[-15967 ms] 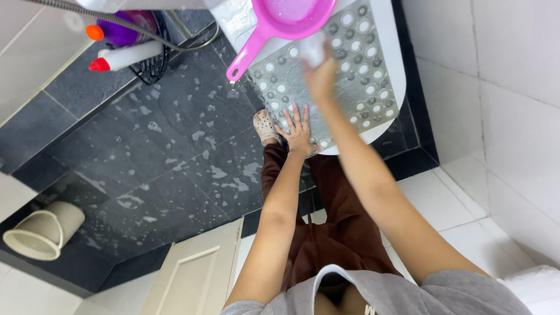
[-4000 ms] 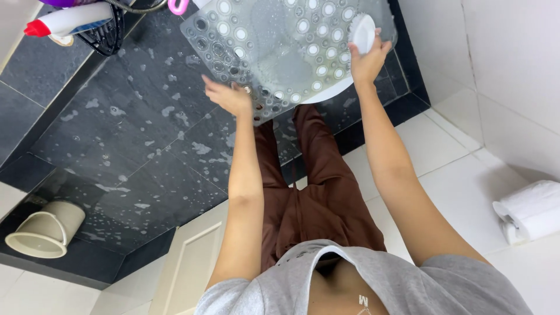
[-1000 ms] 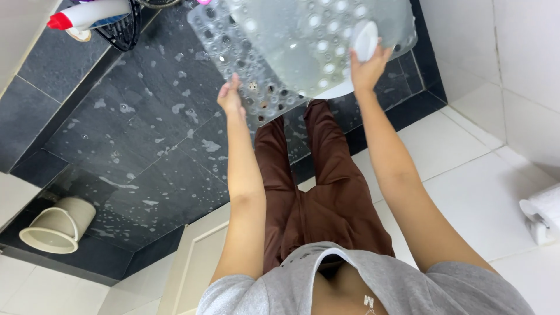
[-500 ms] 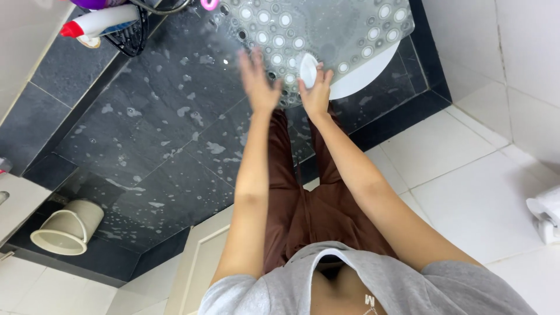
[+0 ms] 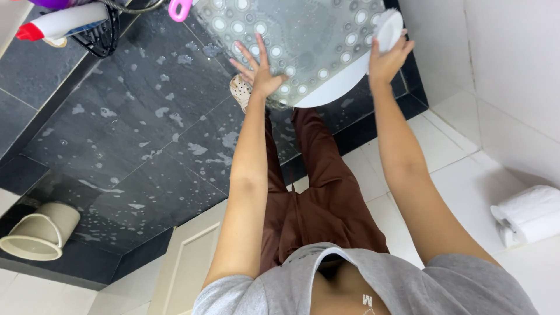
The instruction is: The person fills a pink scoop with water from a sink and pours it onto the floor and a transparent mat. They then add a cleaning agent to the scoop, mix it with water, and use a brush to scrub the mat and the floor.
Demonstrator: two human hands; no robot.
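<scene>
Bathroom, seen from above: dark grey stone-look floor tiles (image 5: pixel 134 134) flecked with pale suds, bordered by white floor tiles (image 5: pixel 443 169) and white wall tiles (image 5: pixel 507 64).

Item 1. Clear plastic bath mat (image 5: pixel 297 35) with rows of round suction cups, at the top centre, lying over a white rounded basin rim (image 5: pixel 344 87).

Item 2. Left hand (image 5: pixel 261 73), fingers spread, palm pressed flat on the mat's lower edge. A cream perforated clog (image 5: pixel 239 91) shows just beside the wrist.

Item 3. Right hand (image 5: pixel 388 58), closed around a small white oval scrubber (image 5: pixel 388 28) held at the mat's right edge.

Item 4. White spray bottle with a red nozzle (image 5: pixel 58 23), lying on its side in a black wire rack (image 5: pixel 102 35) at the top left. A purple container (image 5: pixel 52 3) sits at the frame edge above it.

Item 5. Pink plastic handle (image 5: pixel 179 9), top centre, just left of the mat.

Item 6. Beige plastic bucket (image 5: pixel 38 233), tipped on its side, lower left.

Item 7. White toilet paper roll (image 5: pixel 528 213), right edge.

Item 8. Brown trousers (image 5: pixel 315 192) and a grey shirt (image 5: pixel 379 286), worn by the person.

Change from half a second ago: the right hand and scrubber have moved from the mat's lower middle, close to the left hand, out to the right edge. The left hand stays pressed on the mat.
</scene>
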